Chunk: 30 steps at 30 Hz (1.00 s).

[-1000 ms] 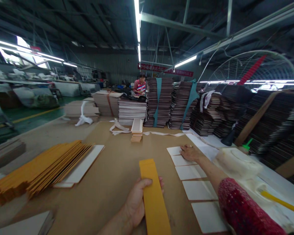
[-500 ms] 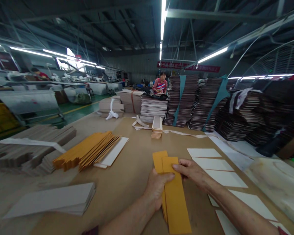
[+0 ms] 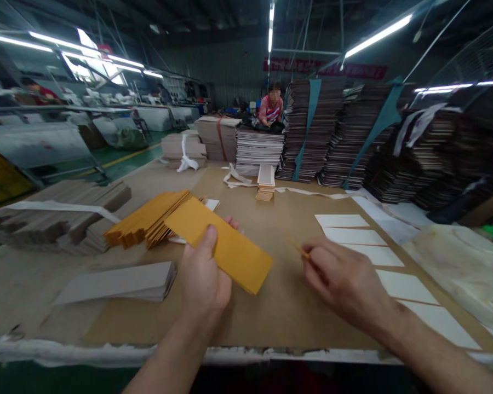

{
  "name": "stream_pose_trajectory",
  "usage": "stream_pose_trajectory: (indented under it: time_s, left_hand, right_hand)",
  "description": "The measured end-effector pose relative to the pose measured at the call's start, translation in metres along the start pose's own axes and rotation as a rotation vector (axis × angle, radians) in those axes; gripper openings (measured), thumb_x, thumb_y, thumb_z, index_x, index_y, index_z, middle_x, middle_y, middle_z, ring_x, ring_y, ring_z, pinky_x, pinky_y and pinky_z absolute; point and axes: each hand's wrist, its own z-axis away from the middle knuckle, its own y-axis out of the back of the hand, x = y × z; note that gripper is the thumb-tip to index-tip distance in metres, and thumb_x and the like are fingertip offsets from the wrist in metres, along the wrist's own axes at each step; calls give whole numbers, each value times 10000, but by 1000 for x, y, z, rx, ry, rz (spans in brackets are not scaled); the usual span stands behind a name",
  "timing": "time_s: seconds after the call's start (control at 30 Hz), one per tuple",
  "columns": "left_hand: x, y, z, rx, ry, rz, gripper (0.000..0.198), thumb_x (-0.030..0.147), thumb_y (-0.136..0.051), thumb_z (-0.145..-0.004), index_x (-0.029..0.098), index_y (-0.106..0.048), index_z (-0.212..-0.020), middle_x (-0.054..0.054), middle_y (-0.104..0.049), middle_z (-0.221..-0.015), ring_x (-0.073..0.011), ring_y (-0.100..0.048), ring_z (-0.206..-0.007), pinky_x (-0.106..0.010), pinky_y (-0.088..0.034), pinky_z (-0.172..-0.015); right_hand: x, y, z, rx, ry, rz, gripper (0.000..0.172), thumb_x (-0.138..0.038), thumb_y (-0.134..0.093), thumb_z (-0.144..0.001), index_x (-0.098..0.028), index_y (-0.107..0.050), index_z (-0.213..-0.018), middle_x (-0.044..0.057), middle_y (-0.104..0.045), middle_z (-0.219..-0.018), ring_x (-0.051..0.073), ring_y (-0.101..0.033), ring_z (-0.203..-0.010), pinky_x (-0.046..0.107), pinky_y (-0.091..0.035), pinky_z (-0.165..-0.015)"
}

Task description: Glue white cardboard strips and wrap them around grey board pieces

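My left hand point(image 3: 203, 279) grips a small stack of orange card strips point(image 3: 225, 249), thumb on top, held above the brown table point(image 3: 271, 306) and turned crosswise. My right hand point(image 3: 340, 282) is closed on a single orange strip point(image 3: 298, 247) seen edge-on, only its thin tip showing past the fingers. To the left lies a fanned pile of orange strips point(image 3: 148, 221). A column of white cards point(image 3: 365, 246) lies on the table to the right of my right hand.
A grey card stack point(image 3: 119, 282) lies at the near left, bundled brown boards point(image 3: 57, 221) beyond it. Tall dark stacks point(image 3: 345, 137) line the far edge and right side. A person point(image 3: 270, 109) sits behind them. A small card pile point(image 3: 265, 189) stands mid-table.
My right hand left the white cards, met the stack, and pulled one orange strip off to the right. My left hand swung the stack crosswise toward the left. The view tilted lower.
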Motion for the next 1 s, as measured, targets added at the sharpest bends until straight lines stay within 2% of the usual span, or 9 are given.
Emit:
stream_pose_trajectory:
  time_s: [0.07,0.17,0.3,0.4,0.5,0.6,0.77,0.87,1.0]
  left_hand:
    - [19,9,10,-9,-73,-15,158,180,-641,-915,170,-678,-1068,-77,-757,-1016,-209,-732,-891,-370,-629,-801]
    - [35,26,22,5,-95,-78,175,194,-675,-895,171,-699,-1067,-76,-763,-1015,-206,-737,-874,-338,-645,-771]
    - [44,48,33,72,16,-148,215,154,-661,-872,139,-707,-1082,-96,-773,-1011,-210,-747,-858,-304,-657,-730]
    - [44,59,41,104,144,-167,261,108,-626,-841,110,-701,-1092,-140,-764,-1091,-267,-748,-952,-374,-666,-777]
    - [37,63,46,64,308,-195,339,69,-634,-809,86,-680,-1144,-188,-737,-1178,-295,-738,-1013,-411,-659,-820]
    - [29,64,46,-9,406,-197,388,63,-690,-785,60,-667,-1172,-217,-726,-1198,-277,-744,-980,-369,-654,-811]
    - [27,67,44,-16,355,-214,484,130,-844,-677,68,-686,-1131,-192,-763,-1099,-242,-752,-876,-295,-636,-746]
    - [23,67,46,-9,287,-235,549,185,-912,-592,102,-692,-1087,-128,-788,-959,-220,-746,-773,-282,-621,-694]
    - [8,59,55,-32,283,-241,531,212,-935,-534,137,-699,-1003,-66,-780,-852,-207,-726,-674,-277,-591,-624]
  right_hand:
    - [-31,-23,18,-149,102,61,175,-105,-515,-922,-191,-604,-799,69,-668,-851,200,-620,-751,329,-519,-696]
    - [-48,-46,36,-347,20,-68,56,-236,-666,-916,-181,-670,-914,76,-707,-960,231,-673,-856,370,-585,-775]
    - [-17,-32,44,-276,-110,-136,300,-329,-512,-1023,-156,-676,-1206,122,-693,-1250,251,-643,-1158,445,-538,-1012]
    - [5,-18,56,-384,-142,-91,394,-386,-538,-1010,-167,-645,-1319,122,-628,-1383,287,-557,-1299,524,-471,-1094]
    - [2,-24,72,-549,-106,-138,428,-367,-607,-978,-240,-609,-1387,61,-556,-1482,287,-440,-1412,546,-403,-1151]
    - [-9,-41,81,-564,-80,-168,417,-340,-565,-1004,-263,-585,-1413,28,-509,-1526,262,-366,-1460,549,-335,-1193]
    - [-14,-53,76,-531,-52,-256,378,-313,-542,-1008,-275,-612,-1377,25,-528,-1511,263,-392,-1437,547,-327,-1188]
    - [-24,-49,65,-400,-123,-398,310,-342,-515,-1011,-270,-678,-1264,54,-609,-1413,269,-475,-1364,526,-378,-1145]
    - [-50,-45,46,-335,-348,-790,279,-450,-526,-983,-238,-684,-1072,34,-700,-1001,181,-648,-904,317,-537,-802]
